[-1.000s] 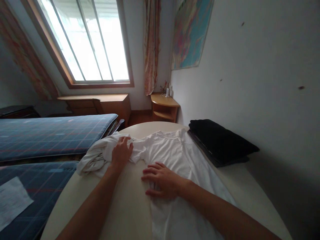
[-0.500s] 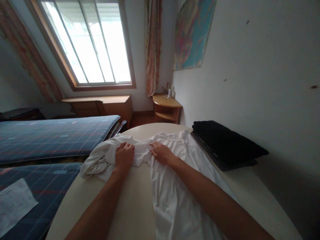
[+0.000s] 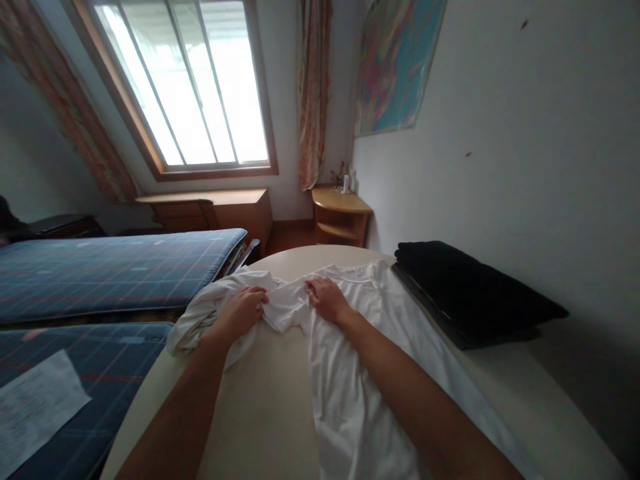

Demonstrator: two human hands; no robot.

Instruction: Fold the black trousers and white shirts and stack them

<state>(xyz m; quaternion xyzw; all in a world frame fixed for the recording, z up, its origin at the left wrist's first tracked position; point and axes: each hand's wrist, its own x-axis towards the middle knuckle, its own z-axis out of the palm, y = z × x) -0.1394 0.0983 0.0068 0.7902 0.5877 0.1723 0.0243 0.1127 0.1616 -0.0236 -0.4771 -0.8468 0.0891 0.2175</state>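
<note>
A white shirt (image 3: 345, 387) lies spread on the round cream table (image 3: 270, 413), its neckline toward the far edge and one sleeve stretched left. My right hand (image 3: 327, 300) grips the fabric near the shoulder, fingertips curled onto it. At the sleeve's outer part, my left hand (image 3: 244, 310) has its fingers closed on the cloth. Beneath and left of that hand is a crumpled heap of white cloth (image 3: 200, 310); I cannot tell where it parts from the sleeve.
A stack of folded black clothes (image 3: 470, 287) sits at the table's right, by the wall. Blue plaid mattresses (image 3: 125, 270) stand left, with a sheet of paper (image 3: 43, 407) on the nearer one. Behind are a corner shelf (image 3: 343, 203) and a desk (image 3: 240, 207).
My left hand has turned, its fingers now pointing right along the sleeve. My right hand stays near the shoulder. The whole view has shifted slightly.
</note>
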